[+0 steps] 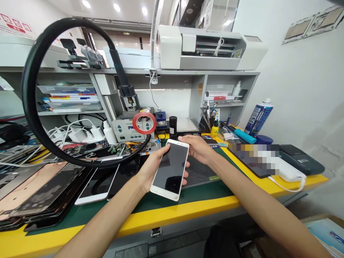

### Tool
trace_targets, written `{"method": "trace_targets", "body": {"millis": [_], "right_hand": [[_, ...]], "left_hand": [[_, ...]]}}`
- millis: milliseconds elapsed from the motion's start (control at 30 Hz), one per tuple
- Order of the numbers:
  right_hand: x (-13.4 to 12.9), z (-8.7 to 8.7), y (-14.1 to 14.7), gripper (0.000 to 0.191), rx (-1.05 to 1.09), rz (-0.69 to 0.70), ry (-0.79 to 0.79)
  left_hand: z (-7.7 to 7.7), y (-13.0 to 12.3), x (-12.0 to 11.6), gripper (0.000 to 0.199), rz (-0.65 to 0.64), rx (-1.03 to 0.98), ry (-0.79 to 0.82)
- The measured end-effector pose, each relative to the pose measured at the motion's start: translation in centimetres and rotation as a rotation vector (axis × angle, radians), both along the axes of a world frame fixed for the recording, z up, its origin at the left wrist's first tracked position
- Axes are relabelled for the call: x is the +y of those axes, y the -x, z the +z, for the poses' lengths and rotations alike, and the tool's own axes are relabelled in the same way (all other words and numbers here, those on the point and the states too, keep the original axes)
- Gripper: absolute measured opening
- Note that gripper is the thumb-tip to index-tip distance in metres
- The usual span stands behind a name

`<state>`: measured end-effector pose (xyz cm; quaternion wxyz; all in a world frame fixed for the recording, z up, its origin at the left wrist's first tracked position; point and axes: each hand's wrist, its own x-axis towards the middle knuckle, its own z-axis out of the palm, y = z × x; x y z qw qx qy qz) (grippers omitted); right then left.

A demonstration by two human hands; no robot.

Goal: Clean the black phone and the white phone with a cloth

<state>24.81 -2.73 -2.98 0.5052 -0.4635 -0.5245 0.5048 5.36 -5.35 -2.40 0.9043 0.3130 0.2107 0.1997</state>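
A white-framed smartphone (170, 170) with a dark, glossy screen is tilted above the front of the bench, its screen facing me. My left hand (149, 169) wraps around it from the left, thumb on the side edge and fingertips showing past the right edge. At the phone's top right corner, the curled fingers of my right hand (198, 147) pinch the edge; the exact contact is partly hidden. Behind and below the phone lies a dark perforated mat (202, 171) on the green work surface (215, 191).
Phones and screen parts (48, 190) are stacked at left. A thick black hose (27, 93) loops over them; red tape (134, 123) hangs near the grey machine (122, 129). At right are a tablet (247, 161), a white charger (288, 168) and a spray can (258, 118).
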Motion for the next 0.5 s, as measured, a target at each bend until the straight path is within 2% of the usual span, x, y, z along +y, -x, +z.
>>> {"method": "trace_targets", "body": {"millis": [100, 167, 267, 333, 400, 500], "right_hand": [[0.1, 0.0, -0.4, 0.030, -0.089, -0.111, -0.052], [0.0, 0.0, -0.8, 0.024, -0.255, -0.096, -0.136], [-0.4, 0.1, -1.3, 0.022, -0.657, 0.162, -0.275], [-0.6, 0.0, -1.4, 0.023, -0.840, 0.344, -0.287], [-0.8, -0.1, -1.3, 0.020, -0.905, 0.445, -0.255], [-0.9, -0.3, -1.0, 0.021, -0.879, 0.516, -0.240]], "left_hand": [[0.1, 0.7, 0.6, 0.059, 0.132, -0.044, -0.031], [0.3, 1.2, 0.9, 0.061, 0.227, -0.045, -0.055], [0.6, 1.8, 1.4, 0.062, 0.340, -0.046, -0.076], [0.7, 2.0, 1.7, 0.060, 0.383, -0.042, -0.067], [0.5, 2.0, 1.9, 0.058, 0.399, -0.022, -0.056], [0.1, 1.8, 1.9, 0.056, 0.381, 0.007, -0.051]]}}
